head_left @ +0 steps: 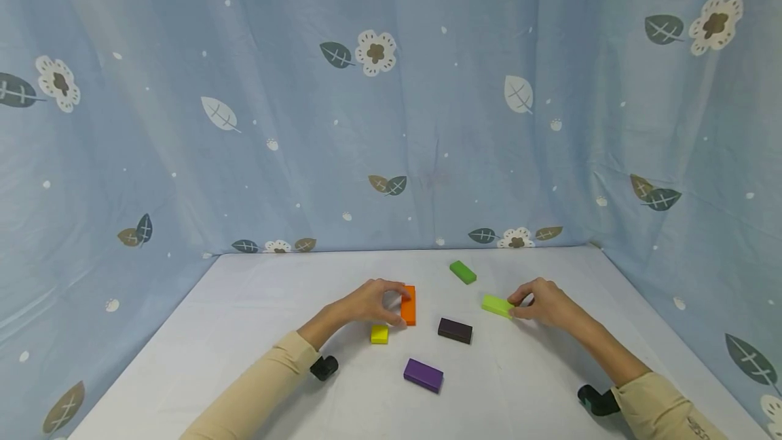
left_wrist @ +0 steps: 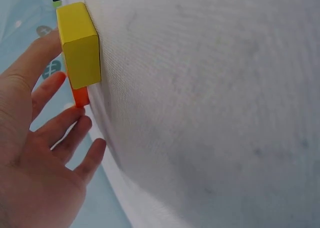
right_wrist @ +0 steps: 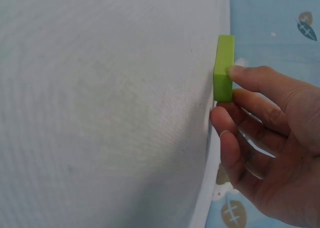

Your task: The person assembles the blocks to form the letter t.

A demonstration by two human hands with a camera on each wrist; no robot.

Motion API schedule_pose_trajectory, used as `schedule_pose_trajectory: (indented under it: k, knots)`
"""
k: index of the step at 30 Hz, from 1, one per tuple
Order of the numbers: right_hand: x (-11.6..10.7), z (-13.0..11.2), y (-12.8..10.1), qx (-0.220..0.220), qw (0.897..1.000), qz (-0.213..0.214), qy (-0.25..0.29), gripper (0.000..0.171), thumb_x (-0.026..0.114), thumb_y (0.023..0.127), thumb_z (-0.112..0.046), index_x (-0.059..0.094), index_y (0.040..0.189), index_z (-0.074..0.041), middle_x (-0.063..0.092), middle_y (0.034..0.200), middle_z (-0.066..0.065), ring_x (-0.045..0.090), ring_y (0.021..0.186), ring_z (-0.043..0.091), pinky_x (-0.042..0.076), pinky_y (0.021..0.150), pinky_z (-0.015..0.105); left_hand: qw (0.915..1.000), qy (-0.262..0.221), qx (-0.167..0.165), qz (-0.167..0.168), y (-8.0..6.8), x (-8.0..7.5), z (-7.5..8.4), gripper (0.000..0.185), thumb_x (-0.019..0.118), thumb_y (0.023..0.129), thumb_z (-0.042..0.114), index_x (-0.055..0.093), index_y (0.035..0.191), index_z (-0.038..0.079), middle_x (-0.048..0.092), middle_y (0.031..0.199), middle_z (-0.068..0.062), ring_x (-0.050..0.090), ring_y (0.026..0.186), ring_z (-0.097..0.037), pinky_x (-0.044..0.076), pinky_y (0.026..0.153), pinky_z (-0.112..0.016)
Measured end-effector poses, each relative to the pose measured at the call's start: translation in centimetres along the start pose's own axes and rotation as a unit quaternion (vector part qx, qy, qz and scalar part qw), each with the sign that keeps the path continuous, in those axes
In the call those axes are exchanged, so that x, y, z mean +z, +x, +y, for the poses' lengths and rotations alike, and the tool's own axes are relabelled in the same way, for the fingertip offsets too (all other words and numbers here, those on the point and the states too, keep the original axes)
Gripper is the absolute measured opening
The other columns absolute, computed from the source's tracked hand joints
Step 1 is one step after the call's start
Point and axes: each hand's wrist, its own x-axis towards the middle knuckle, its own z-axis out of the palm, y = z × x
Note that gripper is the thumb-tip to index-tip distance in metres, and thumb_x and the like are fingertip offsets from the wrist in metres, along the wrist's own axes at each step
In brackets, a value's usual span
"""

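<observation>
Mid-table, left hand [head_left: 369, 301] pinches the orange block [head_left: 408, 305], long axis toward the far edge, yellow block [head_left: 379, 334] just nearer; right hand [head_left: 540, 303] pinches the lime block's [head_left: 497, 305] right end, long axis crosswise.

6 blocks are seen on a white table [head_left: 256, 304]: an orange block [head_left: 408, 305], a yellow block [head_left: 379, 334], a lime-green block [head_left: 497, 305], a darker green block [head_left: 462, 271], a dark brown block [head_left: 455, 330] and a purple block [head_left: 423, 375]. The backdrop cloth [head_left: 427, 121] is light blue, patterned with white flowers with brown centres, grey-green, brown and white leaves, small white dots and white script. Both sleeves [head_left: 256, 386] are beige. A black wrist-mounted device [head_left: 324, 367] is seen at each wrist.
</observation>
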Motion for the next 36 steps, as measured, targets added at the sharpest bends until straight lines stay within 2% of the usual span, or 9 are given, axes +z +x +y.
schedule_pose_trajectory:
  k: [3, 10, 13, 18, 24, 36]
  knots:
    - [0.0, 0.1, 0.0, -0.003, 1.000, 0.000, 0.002, 0.023, 0.074, 0.073, -0.020, 0.070, 0.092, -0.009, 0.067, 0.087, 0.001, 0.059, 0.071, 0.010, 0.048, 0.056, 0.024, 0.9999, 0.014, 0.006, 0.001, 0.0, 0.0, 0.0, 0.051, 0.075, 0.070, 0.041, 0.059, 0.116, 0.026, 0.050, 0.134, 0.002, 0.044, 0.124, -0.021, 0.035, 0.104, -0.046]
    - [0.1, 0.3, 0.1, -0.012, 1.000, 0.004, -0.004, 0.023, 0.075, 0.072, -0.020, 0.070, 0.091, -0.009, 0.067, 0.085, 0.000, 0.059, 0.071, 0.009, 0.048, 0.057, 0.024, 0.9956, 0.089, 0.028, 0.009, -0.3, -0.2, 0.2, 0.050, 0.069, 0.075, 0.045, 0.059, 0.119, 0.024, 0.047, 0.134, 0.000, 0.042, 0.122, -0.021, 0.036, 0.104, -0.043]
    - [0.1, 0.3, 0.1, -0.010, 1.000, 0.004, -0.003, 0.023, 0.075, 0.072, -0.020, 0.070, 0.091, -0.009, 0.067, 0.085, 0.000, 0.059, 0.071, 0.009, 0.048, 0.057, 0.023, 0.9940, 0.103, 0.037, 0.010, -0.6, -0.4, 0.4, 0.046, 0.066, 0.079, 0.043, 0.059, 0.119, 0.023, 0.048, 0.132, 0.000, 0.043, 0.121, -0.019, 0.038, 0.103, -0.042]
    - [0.1, 0.3, 0.1, -0.004, 1.000, 0.005, 0.000, 0.023, 0.075, 0.072, -0.021, 0.070, 0.092, -0.010, 0.067, 0.085, 0.000, 0.058, 0.069, 0.009, 0.047, 0.055, 0.024, 0.9897, 0.119, 0.076, 0.020, -1.1, -0.3, 0.7, 0.036, 0.060, 0.085, 0.037, 0.062, 0.117, 0.020, 0.054, 0.125, 0.002, 0.049, 0.115, -0.016, 0.042, 0.100, -0.037]
    - [0.2, 0.3, 0.1, -0.003, 1.000, 0.006, -0.001, 0.023, 0.075, 0.072, -0.021, 0.070, 0.091, -0.010, 0.067, 0.086, 0.000, 0.059, 0.071, 0.010, 0.047, 0.056, 0.024, 0.9841, 0.151, 0.092, 0.019, -1.3, 0.0, 1.2, 0.035, 0.059, 0.087, 0.034, 0.062, 0.117, 0.017, 0.056, 0.122, 0.004, 0.053, 0.112, -0.014, 0.043, 0.098, -0.033]
    - [0.2, 0.5, 0.2, -0.002, 1.000, 0.003, 0.008, 0.022, 0.074, 0.073, -0.020, 0.070, 0.092, -0.010, 0.067, 0.086, 0.000, 0.059, 0.070, 0.010, 0.048, 0.055, 0.024, 0.9839, 0.136, 0.114, 0.017, -1.2, 0.0, 1.1, 0.035, 0.059, 0.087, 0.031, 0.062, 0.118, 0.015, 0.060, 0.121, 0.000, 0.055, 0.113, -0.017, 0.044, 0.098, -0.037]
